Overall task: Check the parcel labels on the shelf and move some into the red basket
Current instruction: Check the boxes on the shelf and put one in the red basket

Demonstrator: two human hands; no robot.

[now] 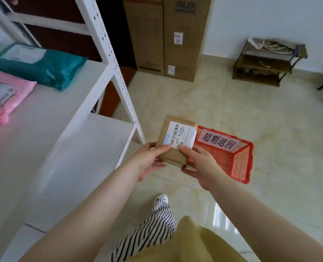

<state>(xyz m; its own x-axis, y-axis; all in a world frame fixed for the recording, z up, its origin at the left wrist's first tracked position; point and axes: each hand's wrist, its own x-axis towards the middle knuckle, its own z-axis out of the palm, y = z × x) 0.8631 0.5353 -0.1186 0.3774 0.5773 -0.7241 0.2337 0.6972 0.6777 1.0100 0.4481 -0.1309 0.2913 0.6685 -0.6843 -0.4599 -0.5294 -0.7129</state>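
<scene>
I have both hands clamped on one parcel (176, 140): the left hand (149, 160) pinches its near-left corner with the thumb on top, and the right hand (200, 167) grips the near-right edge, thumb pressing just below the label (181, 134). The parcel is a flat brown packet held in the air, tilted up toward me, its long axis running away from me and slightly right. The basket (232, 159) sits on the floor directly beyond and to the right of the parcel, which overlaps its near-left corner in this view; a printed sign faces me from its far wall. My right hand is nearer the basket, so I judge the drop goes forward-right. To the left, the shelf (62, 103) carries a teal bag (43, 67) and a pink bag (15, 95).
</scene>
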